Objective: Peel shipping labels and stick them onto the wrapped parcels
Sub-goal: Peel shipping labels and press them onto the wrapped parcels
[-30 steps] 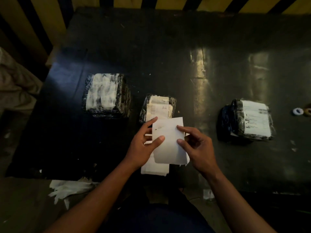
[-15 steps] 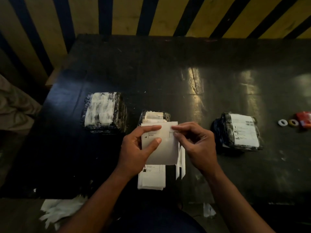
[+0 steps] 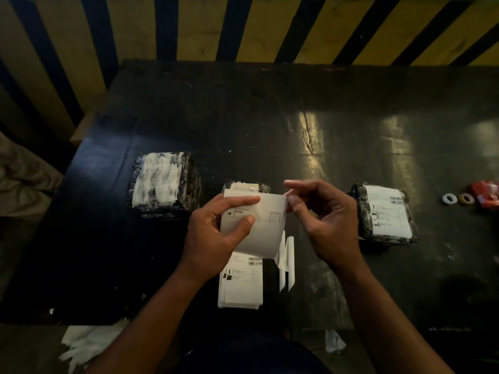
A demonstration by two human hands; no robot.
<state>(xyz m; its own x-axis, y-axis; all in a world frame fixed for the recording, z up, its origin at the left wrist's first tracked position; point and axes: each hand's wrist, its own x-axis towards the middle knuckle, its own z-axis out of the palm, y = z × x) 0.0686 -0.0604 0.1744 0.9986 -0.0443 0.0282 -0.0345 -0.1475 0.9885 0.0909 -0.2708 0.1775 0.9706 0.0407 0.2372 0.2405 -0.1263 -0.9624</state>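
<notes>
The left hand (image 3: 213, 238) grips a label sheet (image 3: 259, 225), long axis running toward the desk's (image 3: 270, 117) far edge; the right hand (image 3: 324, 222) pinches its far-right corner. It hides much of the middle parcel (image 3: 247, 186), over the label stack (image 3: 240, 282).

**One head cam, looking down at the table**

Single view, head-worn, wide-angle. It looks forward and steeply down onto a dark table (image 3: 270, 125) from the person's side, so both forearms enter from the bottom edge. The left hand (image 3: 213, 236) and right hand (image 3: 326, 225) sit near frame centre, close to the lens; the table's far edge lies well above them. The top of the frame reaches a yellow-and-black striped wall (image 3: 243, 25) behind the table. Lines bow toward the frame edges, as wide lenses do. The lower left corner shows floor below the near table edge. No second view, so nothing is shared.
</notes>
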